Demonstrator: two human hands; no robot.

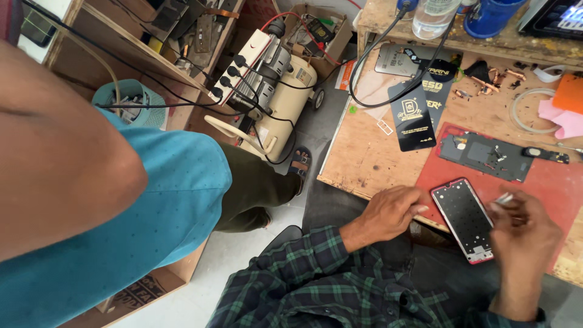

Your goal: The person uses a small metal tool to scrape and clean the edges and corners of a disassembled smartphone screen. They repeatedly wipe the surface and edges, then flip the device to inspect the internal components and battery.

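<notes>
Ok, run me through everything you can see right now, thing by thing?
phone frame: 1, red edge, on the red mat at the bench's near edge
red mat: 1, on the wooden bench
phone back plate: 1, dark grey, on the mat
black card packets: 2, bench centre
air compressor: 1, cream, on the floor
power strip: 1, white, over the compressor
bystander's sleeve: 1, teal, left
left hand: steadies the frame's edge
right hand: pinches a small white piece beside the frame

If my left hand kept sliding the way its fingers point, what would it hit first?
The left hand points right, fingertips already at the red-edged phone frame on the red mat. It would likely push that frame first.
</notes>
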